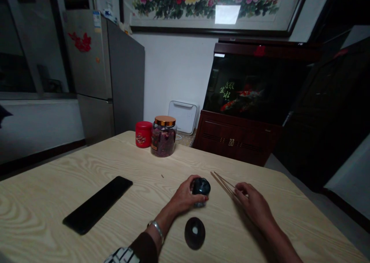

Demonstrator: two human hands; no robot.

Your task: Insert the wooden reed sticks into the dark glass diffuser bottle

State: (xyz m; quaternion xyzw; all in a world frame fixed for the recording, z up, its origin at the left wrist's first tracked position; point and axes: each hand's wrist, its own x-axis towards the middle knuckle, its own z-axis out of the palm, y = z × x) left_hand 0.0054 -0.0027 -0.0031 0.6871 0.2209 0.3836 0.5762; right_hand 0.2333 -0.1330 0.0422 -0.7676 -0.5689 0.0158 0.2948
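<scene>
Pale wood-grained tabletop point(34, 216) lies under two hands held apart: the left hand point(185, 196) clamps a dark glossy pot point(201, 189), while the right hand point(254, 206) rests at thin wooden sticks point(224, 184), its grip unclear. A slip could roll the pot onto the dark disc-shaped lid point(194, 233) just below, or push the sticks toward the table's right edge point(315, 209). Wider room lies leftward, toward the black phone point(97, 205).

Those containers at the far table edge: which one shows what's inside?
The glass jar with the copper-coloured lid: dark contents show through it, unlike the opaque red canister beside it.
</scene>
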